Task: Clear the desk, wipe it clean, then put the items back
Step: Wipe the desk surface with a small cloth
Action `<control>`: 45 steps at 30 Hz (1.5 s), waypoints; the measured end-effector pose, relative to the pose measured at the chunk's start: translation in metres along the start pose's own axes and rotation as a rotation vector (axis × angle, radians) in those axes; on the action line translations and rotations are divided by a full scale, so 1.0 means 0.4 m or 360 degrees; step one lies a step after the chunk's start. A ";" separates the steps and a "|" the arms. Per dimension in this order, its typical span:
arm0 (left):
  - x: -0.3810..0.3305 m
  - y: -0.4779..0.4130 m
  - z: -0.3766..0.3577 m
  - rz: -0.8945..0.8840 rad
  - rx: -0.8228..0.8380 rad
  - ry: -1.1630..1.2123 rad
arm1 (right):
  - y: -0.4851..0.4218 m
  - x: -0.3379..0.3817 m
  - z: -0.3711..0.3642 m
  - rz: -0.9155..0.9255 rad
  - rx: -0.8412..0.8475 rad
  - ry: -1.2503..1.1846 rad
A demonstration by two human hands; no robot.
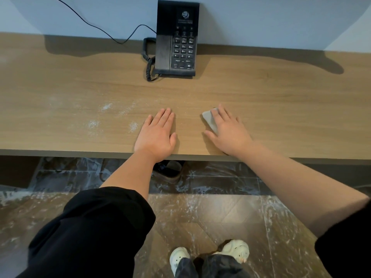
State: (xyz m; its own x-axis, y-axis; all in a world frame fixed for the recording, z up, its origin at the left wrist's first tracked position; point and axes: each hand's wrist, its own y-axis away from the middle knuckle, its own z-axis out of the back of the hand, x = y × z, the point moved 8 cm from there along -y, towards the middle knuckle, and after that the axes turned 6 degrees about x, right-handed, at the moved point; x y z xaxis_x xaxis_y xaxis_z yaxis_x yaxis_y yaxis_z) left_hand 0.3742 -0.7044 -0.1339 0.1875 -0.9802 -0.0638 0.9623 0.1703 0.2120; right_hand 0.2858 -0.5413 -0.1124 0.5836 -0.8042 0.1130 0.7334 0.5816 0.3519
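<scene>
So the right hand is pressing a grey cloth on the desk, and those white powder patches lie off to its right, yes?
Not quite. The right hand does press the grey cloth on the desk, but the white powder patches lie off to its left, beyond the left hand. The head view shows this.

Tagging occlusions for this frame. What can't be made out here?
All in the head view:
Grey cloth: mostly under the right hand, so its full extent is hidden.
Telephone: the small key labels and logo text are blurred.
Black cord: runs off the top edge, so its plug is cut off.
Desk: both ends are cut off by the frame sides.
Dark object on the floor: partly hidden by the desk's front edge.
</scene>
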 end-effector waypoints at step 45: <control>-0.004 0.003 0.003 0.0003 0.0060 -0.0026 | -0.261 -0.079 0.112 -0.0339 -0.0547 -0.0473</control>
State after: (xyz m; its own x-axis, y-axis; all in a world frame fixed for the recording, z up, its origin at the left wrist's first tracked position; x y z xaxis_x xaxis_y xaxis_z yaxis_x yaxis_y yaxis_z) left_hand 0.3747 -0.7029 -0.1324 0.1857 -0.9815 -0.0473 0.9538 0.1684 0.2488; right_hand 0.1751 -0.5820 -0.1110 0.3204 -0.8806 0.3490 0.9271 0.3672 0.0754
